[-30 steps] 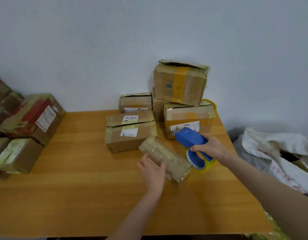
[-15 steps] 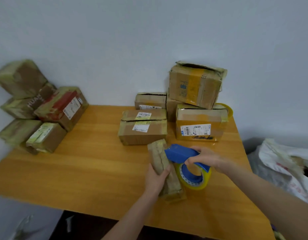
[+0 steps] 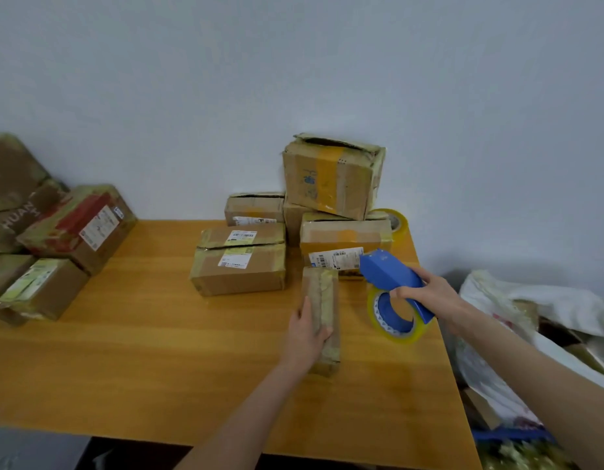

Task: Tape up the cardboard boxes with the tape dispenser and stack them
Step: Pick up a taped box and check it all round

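A small narrow cardboard box (image 3: 322, 300), wrapped in tape, lies lengthwise on the wooden table (image 3: 158, 351). My left hand (image 3: 305, 334) grips its near left side, thumb on top. To its right my right hand (image 3: 429, 295) holds the blue tape dispenser (image 3: 389, 276) with its yellowish tape roll (image 3: 394, 317), lifted just above the table and apart from the box. Behind them stands a pile of several cardboard boxes (image 3: 241, 262), the top one (image 3: 331, 176) tilted with its lid open.
Several taped boxes (image 3: 76, 228) are stacked at the table's left end. A spare tape roll (image 3: 394, 220) sits behind the right box, by the wall. White bags with cardboard (image 3: 531, 320) lie off the table's right edge.
My left hand has turned the small box from slanted to lengthwise. The dispenser has moved off the box to the right. The view has shifted.
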